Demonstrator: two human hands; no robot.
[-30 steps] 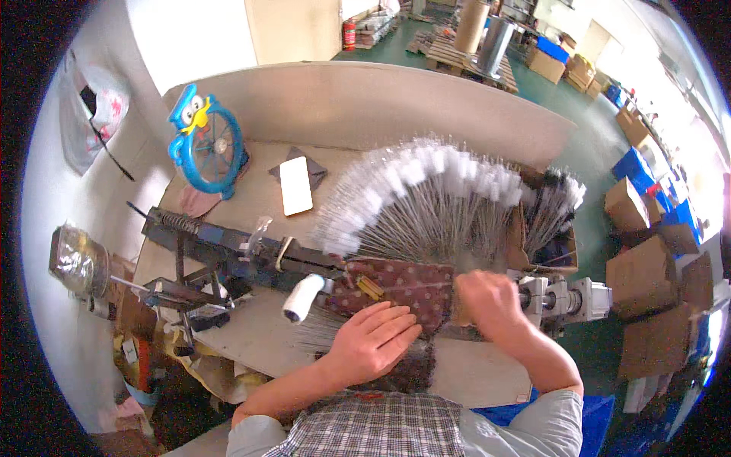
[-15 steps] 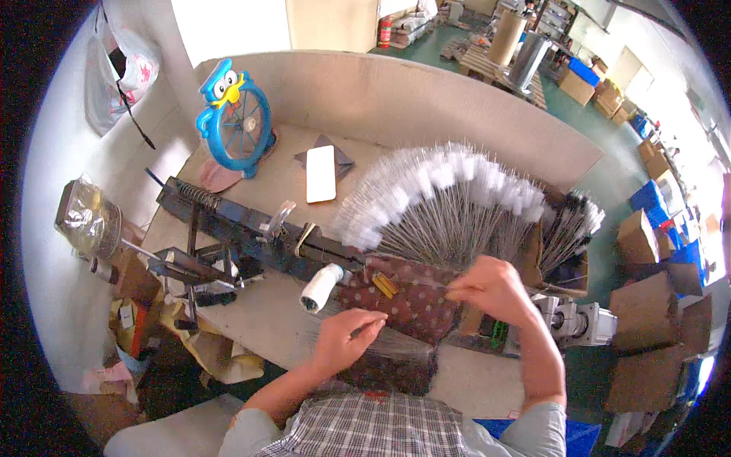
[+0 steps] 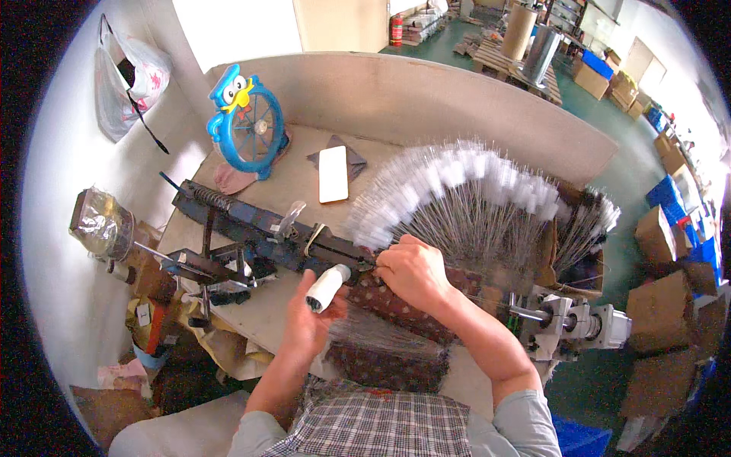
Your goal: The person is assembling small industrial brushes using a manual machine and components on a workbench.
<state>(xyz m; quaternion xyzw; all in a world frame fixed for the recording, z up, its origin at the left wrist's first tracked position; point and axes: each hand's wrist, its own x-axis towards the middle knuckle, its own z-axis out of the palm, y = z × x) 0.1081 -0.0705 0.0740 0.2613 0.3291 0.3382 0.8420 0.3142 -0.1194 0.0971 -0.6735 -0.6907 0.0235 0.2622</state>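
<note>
Close work at the end of the dark bar (image 3: 255, 226)

My right hand (image 3: 413, 273) reaches across to the right end of that bar, its fingers curled in and drawn near one another; my own knuckles hide the tips, so I cannot tell whether they pinch anything. My left hand (image 3: 306, 320) is just behind the white handle (image 3: 327, 291), thumb to one side and fingers to the other, and I cannot tell whether it grips. The handle tilts toward me from beside the bar's end.

Below my right hand and forearm lies a brown dotted cloth (image 3: 388, 301), with fine wires (image 3: 388, 335) spread over its side nearest my lap. Beyond my hand, white-tipped brushes (image 3: 464, 194) fan out across the table (image 3: 301, 175). To their right, more brushes, some dark, stand in a cardboard box (image 3: 580, 289). Farther back, a white flat rectangle (image 3: 333, 175) rests on a grey cloth (image 3: 355, 161), and to its left stands a blue wheel with a cartoon bird's head (image 3: 231, 93)
</note>
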